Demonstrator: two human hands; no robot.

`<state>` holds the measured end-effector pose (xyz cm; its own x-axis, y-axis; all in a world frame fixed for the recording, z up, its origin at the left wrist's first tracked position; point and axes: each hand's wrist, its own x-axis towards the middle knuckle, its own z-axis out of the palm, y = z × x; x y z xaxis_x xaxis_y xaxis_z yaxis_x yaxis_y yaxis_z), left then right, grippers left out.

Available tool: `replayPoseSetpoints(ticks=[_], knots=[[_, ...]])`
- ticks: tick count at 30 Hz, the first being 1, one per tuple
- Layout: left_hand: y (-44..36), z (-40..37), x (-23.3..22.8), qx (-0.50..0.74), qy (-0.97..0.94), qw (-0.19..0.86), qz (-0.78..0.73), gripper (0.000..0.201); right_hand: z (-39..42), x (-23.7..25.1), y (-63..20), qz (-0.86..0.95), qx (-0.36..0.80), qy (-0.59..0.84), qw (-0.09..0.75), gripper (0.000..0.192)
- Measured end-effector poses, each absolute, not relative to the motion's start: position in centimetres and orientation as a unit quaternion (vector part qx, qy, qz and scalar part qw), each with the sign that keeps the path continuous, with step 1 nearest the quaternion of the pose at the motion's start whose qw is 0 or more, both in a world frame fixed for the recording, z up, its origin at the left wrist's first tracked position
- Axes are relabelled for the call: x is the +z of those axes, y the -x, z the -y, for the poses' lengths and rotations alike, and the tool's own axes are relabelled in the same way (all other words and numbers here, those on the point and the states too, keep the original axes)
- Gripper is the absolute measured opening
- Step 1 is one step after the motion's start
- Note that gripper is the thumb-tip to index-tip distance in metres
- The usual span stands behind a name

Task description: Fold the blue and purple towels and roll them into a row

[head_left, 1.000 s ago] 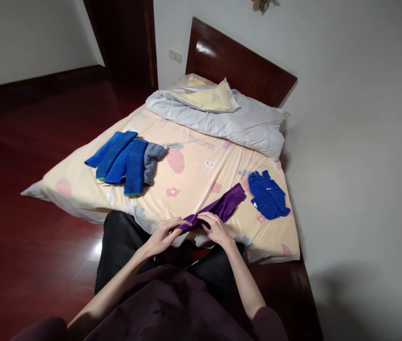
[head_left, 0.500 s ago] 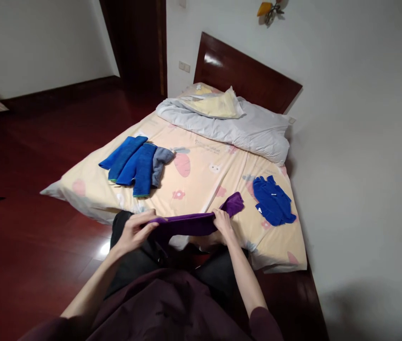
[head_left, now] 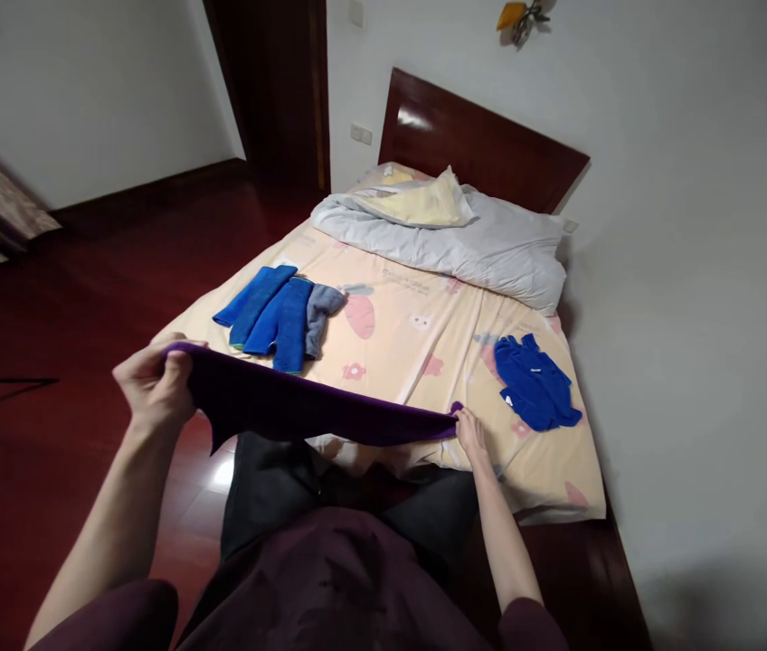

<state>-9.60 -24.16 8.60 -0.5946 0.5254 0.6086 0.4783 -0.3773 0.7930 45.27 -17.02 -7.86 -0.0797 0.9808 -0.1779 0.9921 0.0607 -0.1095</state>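
A purple cloth (head_left: 302, 409), dark and soft-looking, is stretched out long and nearly level above the near edge of the bed (head_left: 424, 344). Its left end is raised off the bed's corner; its right end sits low against the sheet.

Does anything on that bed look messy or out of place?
Only the small blue garment, lying crumpled near the bed's right edge, while the blue and grey cloths lie neatly folded. Nothing looks spilled or damaged.

Faint line of print on the bedsheet (head_left: 402, 282) near the folded quilt, too small to read, no other legible text anywhere
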Motion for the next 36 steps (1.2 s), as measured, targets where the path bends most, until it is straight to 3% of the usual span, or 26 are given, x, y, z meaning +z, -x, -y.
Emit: replayPoseSetpoints(ticks=[3,10,13,19,23,27,36], knots=[[10.8,22.8,9.5,0.73,-0.417,0.027,-0.541,0.054,16.0,-6.3,-47.3,-0.716,-0.1,-0.691,-0.008,0.031],[11.4,19.4,9.6,0.646,-0.449,0.063,-0.615,0.033,14.4,-1.0,-53.8,-0.707,-0.087,-0.691,-0.122,0.016],[11.5,17.1,9.0,0.643,-0.445,0.083,-0.617,0.027,14.3,2.1,-56.2,-0.718,-0.085,-0.67,-0.171,0.018],[11.4,12.9,10.4,0.598,-0.467,0.152,-0.634,0.032,14.9,9.5,-59.4,-0.701,-0.135,-0.648,-0.268,0.041],[10.9,12.0,12.1,0.59,-0.502,0.156,-0.613,0.037,16.1,13.4,-60.6,-0.683,-0.101,-0.668,-0.277,0.053],[10.2,12.7,13.4,0.575,-0.504,0.189,-0.616,0.04,17.9,15.8,-61.4,-0.665,-0.064,-0.691,-0.278,0.058],[9.6,16.0,18.2,0.543,-0.527,0.282,-0.59,0.052,21.8,20.2,-64.0,-0.602,-0.171,-0.71,-0.322,0.06]])
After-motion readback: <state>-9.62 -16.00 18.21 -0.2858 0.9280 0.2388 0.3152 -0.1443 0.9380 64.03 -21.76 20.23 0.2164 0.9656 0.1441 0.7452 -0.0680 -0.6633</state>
